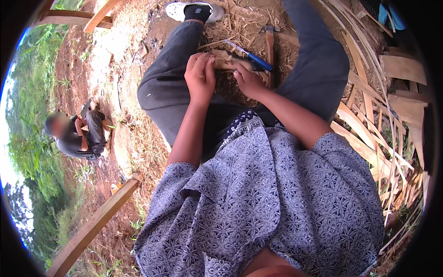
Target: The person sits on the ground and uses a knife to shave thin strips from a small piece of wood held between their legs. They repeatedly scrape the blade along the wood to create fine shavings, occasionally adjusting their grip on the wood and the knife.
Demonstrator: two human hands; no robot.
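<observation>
Between my bent legs, a short pale piece of wood (224, 59) with a dark patch toward its right end is held up in both hands. The fingers of my left hand (200, 77) are bent and pressed together at its left end. At the right end, my right hand (250, 83) grips with the thumb stretched along it; the other fingers are partly hidden. Just beyond my right hand lies a thin-shafted tool with a blue handle (259, 61), its exact kind unclear. Beside it is a hammer (270, 51) with a wooden handle, its head pointing away from me.
Wood shavings (244, 21) litter the ground around my shoe (214, 13). Long split wood strips (364, 129) are heaped at the right. A wooden beam (92, 228) slants across the lower left. Farther left, another person (76, 134) sits on the bare earth near green bushes.
</observation>
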